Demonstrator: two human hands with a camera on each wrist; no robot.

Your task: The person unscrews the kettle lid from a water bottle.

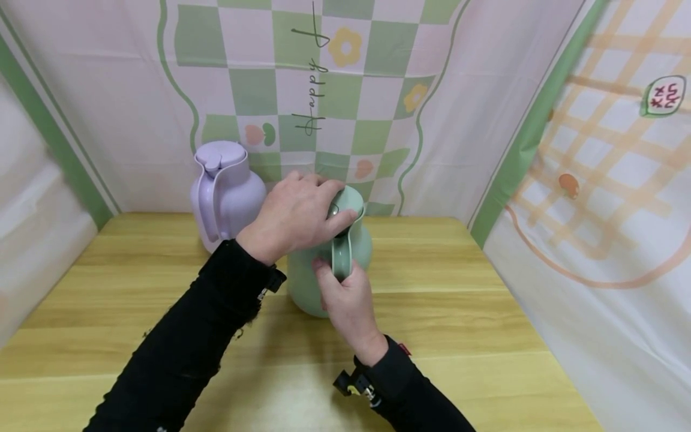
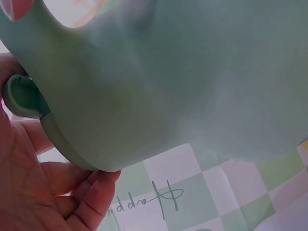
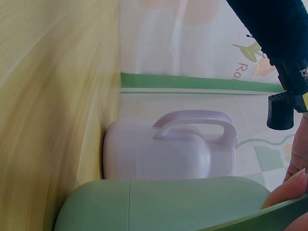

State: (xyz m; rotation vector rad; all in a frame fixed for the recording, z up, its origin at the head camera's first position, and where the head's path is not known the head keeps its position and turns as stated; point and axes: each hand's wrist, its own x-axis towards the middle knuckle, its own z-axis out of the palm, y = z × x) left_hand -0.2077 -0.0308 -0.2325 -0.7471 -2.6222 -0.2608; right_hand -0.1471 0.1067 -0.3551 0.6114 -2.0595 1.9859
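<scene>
A mint-green thermos jug (image 1: 308, 285) stands upright on the wooden table. My left hand (image 1: 294, 210) lies over its top and grips the lid (image 1: 352, 198), its thumb on the near side. Seen from the left wrist, the fingers (image 2: 94, 192) of that hand curl against the lid's rim, close to a small raised lever (image 2: 24, 96). Lower down, my right hand (image 1: 348, 300) holds the jug's handle (image 1: 342, 255), thumb on its left side. Part of the lid is hidden under the left hand.
Behind and to the left stands a lilac thermos jug (image 1: 234, 198) of like shape, its handle facing me. Printed cloth (image 1: 302, 90) hangs along the table's back edge, with more cloth at both sides. Bare wooden tabletop (image 1: 442, 336) shows at the right.
</scene>
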